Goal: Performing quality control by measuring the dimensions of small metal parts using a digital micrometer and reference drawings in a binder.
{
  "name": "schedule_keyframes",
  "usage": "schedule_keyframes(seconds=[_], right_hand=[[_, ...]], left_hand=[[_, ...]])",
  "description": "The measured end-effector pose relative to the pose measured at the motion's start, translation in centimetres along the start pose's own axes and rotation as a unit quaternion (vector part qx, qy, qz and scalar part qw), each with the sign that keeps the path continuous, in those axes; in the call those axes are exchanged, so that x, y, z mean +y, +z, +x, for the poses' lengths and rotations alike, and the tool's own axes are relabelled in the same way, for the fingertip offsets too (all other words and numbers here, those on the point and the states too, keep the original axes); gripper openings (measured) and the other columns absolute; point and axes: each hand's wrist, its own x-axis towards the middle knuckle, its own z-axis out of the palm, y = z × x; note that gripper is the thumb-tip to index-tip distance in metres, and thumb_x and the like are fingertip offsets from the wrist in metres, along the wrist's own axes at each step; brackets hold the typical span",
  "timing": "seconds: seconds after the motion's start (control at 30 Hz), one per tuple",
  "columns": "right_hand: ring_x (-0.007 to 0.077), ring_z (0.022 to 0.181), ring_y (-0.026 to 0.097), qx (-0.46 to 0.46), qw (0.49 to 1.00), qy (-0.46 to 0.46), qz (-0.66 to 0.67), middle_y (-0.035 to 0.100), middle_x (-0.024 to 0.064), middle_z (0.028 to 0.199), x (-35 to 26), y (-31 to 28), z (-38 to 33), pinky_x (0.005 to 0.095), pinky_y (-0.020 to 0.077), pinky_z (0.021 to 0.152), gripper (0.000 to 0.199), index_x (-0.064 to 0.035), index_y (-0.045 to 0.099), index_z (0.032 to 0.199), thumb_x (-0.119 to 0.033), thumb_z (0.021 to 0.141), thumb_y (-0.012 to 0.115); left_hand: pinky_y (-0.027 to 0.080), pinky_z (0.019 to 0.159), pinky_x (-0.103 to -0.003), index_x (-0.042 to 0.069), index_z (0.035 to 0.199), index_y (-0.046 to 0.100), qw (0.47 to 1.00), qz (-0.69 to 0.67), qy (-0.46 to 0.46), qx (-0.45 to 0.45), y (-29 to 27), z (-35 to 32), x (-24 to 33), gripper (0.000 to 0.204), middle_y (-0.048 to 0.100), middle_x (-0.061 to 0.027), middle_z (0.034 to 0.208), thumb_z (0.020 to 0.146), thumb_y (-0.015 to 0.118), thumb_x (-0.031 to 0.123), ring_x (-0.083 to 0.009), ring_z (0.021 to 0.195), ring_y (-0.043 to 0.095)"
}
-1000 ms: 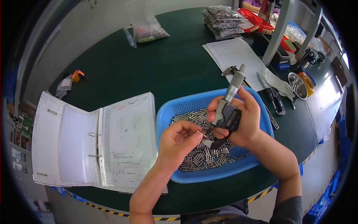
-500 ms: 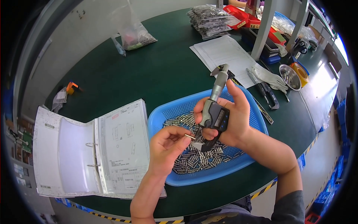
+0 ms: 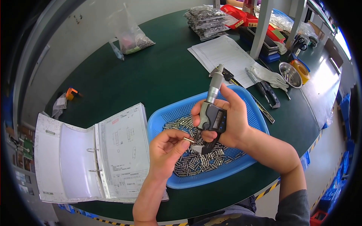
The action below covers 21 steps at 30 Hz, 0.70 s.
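Above the blue perforated plastic basket (image 3: 188, 106), the left hand (image 3: 164, 152) pinches a slim metal pin (image 3: 189, 140), now showing more length, beside the grey-and-black digital micrometer (image 3: 212, 118) still gripped in the right hand (image 3: 235, 122); contact is unclear.

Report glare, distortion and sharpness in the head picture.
Head view: white glare on the shiny grey tabletop; head view: corners black, near edge of the dark green tabletop bowed; head view: grey-and-black metal micrometer fairly crisp, slim metal pin too small for detail.
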Motion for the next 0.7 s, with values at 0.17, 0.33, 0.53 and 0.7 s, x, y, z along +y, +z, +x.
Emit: schedule_keyframes(seconds=[0.17,0.33,0.53,0.7], right_hand=[[0.0175,0.04,0.042,-0.004,1.0,-0.013,0.011,0.056,0.0132,0.068,-0.14,0.17,-0.36,0.0263,0.0348,0.039,0.074,0.0023,0.054,0.081,-0.064,0.077,0.022],[0.0181,0.04,0.042,-0.006,1.0,-0.003,-0.004,0.056,0.014,0.069,-0.21,0.1,-0.15,0.0261,0.035,0.039,0.074,0.0028,0.054,0.082,-0.064,0.077,0.023],[0.018,0.041,0.043,-0.033,0.999,-0.013,0.007,0.056,0.0139,0.068,-0.07,-0.35,-0.1,0.0267,0.0356,0.04,0.072,0.004,0.054,0.083,-0.061,0.078,0.025],[0.0176,0.041,0.044,-0.026,1.0,-0.011,0.001,0.056,0.0131,0.068,-0.2,-0.01,-0.31,0.0268,0.0361,0.041,0.072,0.0049,0.054,0.084,-0.061,0.078,0.027]], left_hand=[[0.044,0.07,-0.021,-0.003,0.09,0.054,1.0,-0.008,0.0,-0.006,0.01,-0.02,0.09,0.014,0.058,-0.0076,0.085,0.077,0.058,-0.002,-0.0103,0.077,0.054],[0.044,0.07,-0.021,-0.003,0.09,0.054,1.0,-0.003,0.006,-0.005,-0.01,-0.03,0.03,0.014,0.058,-0.0074,0.085,0.077,0.058,-0.002,-0.0103,0.077,0.054],[0.044,0.071,-0.021,-0.003,0.09,0.054,1.0,0.006,0.013,-0.009,0.01,-0.02,0.03,0.014,0.057,-0.0078,0.086,0.077,0.058,-0.002,-0.0105,0.077,0.054],[0.044,0.071,-0.022,-0.003,0.09,0.054,1.0,0.006,0.021,-0.007,-0.05,-0.05,-0.05,0.014,0.058,-0.0082,0.086,0.076,0.058,-0.002,-0.0108,0.078,0.054]])
